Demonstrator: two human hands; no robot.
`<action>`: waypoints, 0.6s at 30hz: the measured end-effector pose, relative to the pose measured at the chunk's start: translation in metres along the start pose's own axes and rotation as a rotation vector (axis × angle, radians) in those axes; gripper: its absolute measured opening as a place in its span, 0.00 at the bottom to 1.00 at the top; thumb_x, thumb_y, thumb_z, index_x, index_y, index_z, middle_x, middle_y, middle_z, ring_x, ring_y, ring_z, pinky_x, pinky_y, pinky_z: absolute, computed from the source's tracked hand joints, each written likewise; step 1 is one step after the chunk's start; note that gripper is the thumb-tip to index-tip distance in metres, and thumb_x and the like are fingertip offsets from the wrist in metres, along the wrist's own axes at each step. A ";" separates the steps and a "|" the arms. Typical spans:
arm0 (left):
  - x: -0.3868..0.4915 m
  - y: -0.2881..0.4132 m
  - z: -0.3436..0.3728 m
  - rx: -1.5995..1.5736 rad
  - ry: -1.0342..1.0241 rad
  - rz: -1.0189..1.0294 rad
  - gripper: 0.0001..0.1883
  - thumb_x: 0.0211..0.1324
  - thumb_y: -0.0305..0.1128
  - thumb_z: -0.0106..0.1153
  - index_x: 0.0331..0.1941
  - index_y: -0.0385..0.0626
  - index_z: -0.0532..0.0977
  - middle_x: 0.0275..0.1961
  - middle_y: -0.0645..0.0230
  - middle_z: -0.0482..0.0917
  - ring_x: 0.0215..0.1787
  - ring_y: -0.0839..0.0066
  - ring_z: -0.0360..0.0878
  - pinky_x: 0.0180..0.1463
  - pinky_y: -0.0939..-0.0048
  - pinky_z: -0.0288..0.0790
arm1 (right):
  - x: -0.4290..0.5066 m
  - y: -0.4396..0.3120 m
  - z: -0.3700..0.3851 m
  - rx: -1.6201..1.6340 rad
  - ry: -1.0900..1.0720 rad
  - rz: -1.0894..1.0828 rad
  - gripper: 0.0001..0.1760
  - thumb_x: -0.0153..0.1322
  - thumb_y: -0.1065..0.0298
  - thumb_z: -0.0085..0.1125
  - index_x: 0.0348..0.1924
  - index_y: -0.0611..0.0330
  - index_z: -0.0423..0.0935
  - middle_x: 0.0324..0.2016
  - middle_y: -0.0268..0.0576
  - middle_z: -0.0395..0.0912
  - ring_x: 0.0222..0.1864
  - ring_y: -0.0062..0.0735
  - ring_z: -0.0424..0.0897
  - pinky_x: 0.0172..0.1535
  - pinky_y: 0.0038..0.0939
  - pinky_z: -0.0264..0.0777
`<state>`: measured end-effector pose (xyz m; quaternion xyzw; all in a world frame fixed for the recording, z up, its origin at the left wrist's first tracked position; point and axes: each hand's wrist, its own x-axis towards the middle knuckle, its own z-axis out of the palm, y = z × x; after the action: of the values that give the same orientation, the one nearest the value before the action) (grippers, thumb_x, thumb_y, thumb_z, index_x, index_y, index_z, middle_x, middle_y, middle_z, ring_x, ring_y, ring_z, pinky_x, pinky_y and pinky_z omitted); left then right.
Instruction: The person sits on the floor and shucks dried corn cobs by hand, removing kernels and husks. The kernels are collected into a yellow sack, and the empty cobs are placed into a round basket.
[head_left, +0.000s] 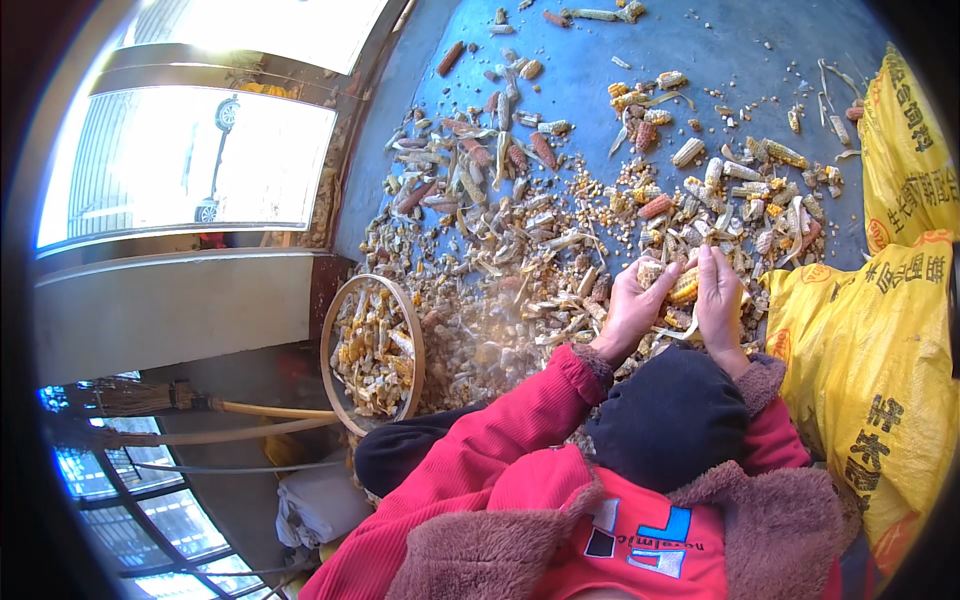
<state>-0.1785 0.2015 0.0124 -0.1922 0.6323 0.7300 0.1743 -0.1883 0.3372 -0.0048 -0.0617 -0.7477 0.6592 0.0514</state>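
My left hand (634, 304) is closed around a pale, mostly bare corn cob (650, 274), its end showing above the fingers. Close beside it, my right hand (718, 304) grips an ear of corn (684, 288) that still carries yellow kernels. The ear lies between the two hands, and my left thumb reaches to its near end. Below and around them spreads a heap of shelled cobs, husk strips and loose kernels (517, 262). My fingers hide part of both the cob and the ear.
A round wooden-rimmed sieve (414, 330) full of cob pieces stands at my left. Yellow woven sacks (862, 360) bearing writing are at my right. Brooms (262, 409) lie beyond the sieve. More cobs (544, 150) are scattered over the blue-grey floor (720, 45).
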 end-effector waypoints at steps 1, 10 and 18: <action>0.000 -0.004 0.000 0.121 -0.010 0.108 0.10 0.64 0.35 0.65 0.42 0.43 0.77 0.28 0.75 0.80 0.25 0.90 0.74 0.26 0.84 0.67 | 0.001 0.001 -0.002 0.030 -0.025 0.063 0.21 0.82 0.57 0.44 0.31 0.60 0.76 0.16 0.28 0.69 0.17 0.16 0.66 0.21 0.23 0.57; 0.001 0.007 0.000 0.246 0.106 0.182 0.09 0.65 0.34 0.62 0.37 0.38 0.78 0.28 0.72 0.82 0.28 0.89 0.77 0.28 0.83 0.70 | -0.006 -0.001 0.001 0.023 -0.094 -0.006 0.20 0.82 0.57 0.42 0.34 0.62 0.76 0.21 0.34 0.74 0.21 0.18 0.70 0.23 0.24 0.62; -0.004 -0.014 -0.002 0.192 -0.049 0.321 0.12 0.63 0.28 0.64 0.48 0.38 0.76 0.34 0.72 0.81 0.29 0.86 0.78 0.31 0.82 0.75 | -0.004 0.015 -0.011 0.547 -0.132 0.522 0.16 0.80 0.53 0.50 0.40 0.56 0.76 0.22 0.27 0.73 0.19 0.08 0.66 0.20 0.13 0.56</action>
<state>-0.1680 0.2020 0.0017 -0.0536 0.7171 0.6892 0.0885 -0.1821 0.3495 -0.0183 -0.1915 -0.5050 0.8278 -0.1519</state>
